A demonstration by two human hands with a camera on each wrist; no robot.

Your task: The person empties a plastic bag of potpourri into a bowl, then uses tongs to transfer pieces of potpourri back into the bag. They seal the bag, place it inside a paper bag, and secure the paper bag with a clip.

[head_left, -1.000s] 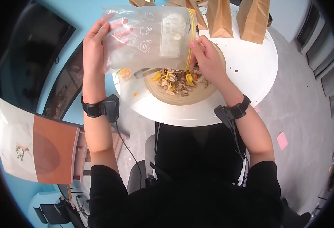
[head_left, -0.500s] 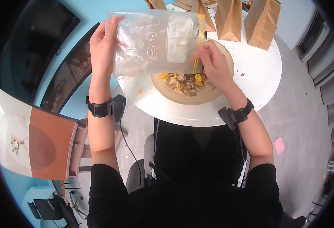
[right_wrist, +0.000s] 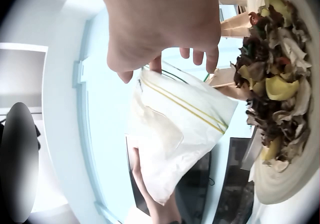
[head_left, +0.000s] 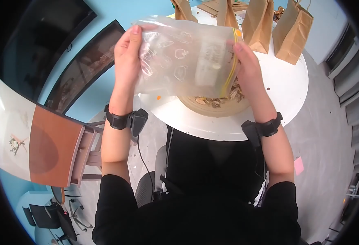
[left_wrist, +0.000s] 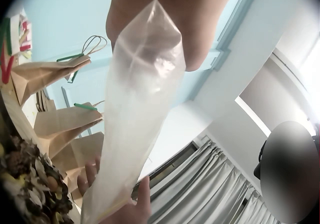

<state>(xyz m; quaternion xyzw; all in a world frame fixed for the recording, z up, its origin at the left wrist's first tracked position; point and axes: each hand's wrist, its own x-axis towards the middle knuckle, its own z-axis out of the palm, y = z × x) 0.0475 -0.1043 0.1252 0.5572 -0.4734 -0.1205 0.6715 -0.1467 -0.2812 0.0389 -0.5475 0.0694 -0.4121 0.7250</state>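
A clear bag (head_left: 175,65) is held up above a white table (head_left: 283,104), between the two hands. With the bag taken as the centre of the clock, its end at nine o'clock is pinched by the left hand (head_left: 127,55), the thumb laid over the near face and the fingers seen through the plastic behind. The edge at three o'clock, where a yellow zip (head_left: 231,75) runs, is pinched by the right hand (head_left: 249,67), the thumb in front and a fingertip behind. Whether the zip is parted cannot be told. Food drawings and a pale label (head_left: 210,61) are printed on the bag.

At five o'clock, a round dish (head_left: 228,111) is partly covered from sight by the bag; dried pieces (head_left: 215,102), brown, cream and yellow, are heaped in it. In the right wrist view, the bag is seen well apart from the dish.

Four paper sacks (head_left: 258,28) are stood from twelve to two o'clock. An orange bit (head_left: 158,97) is seen at seven o'clock.
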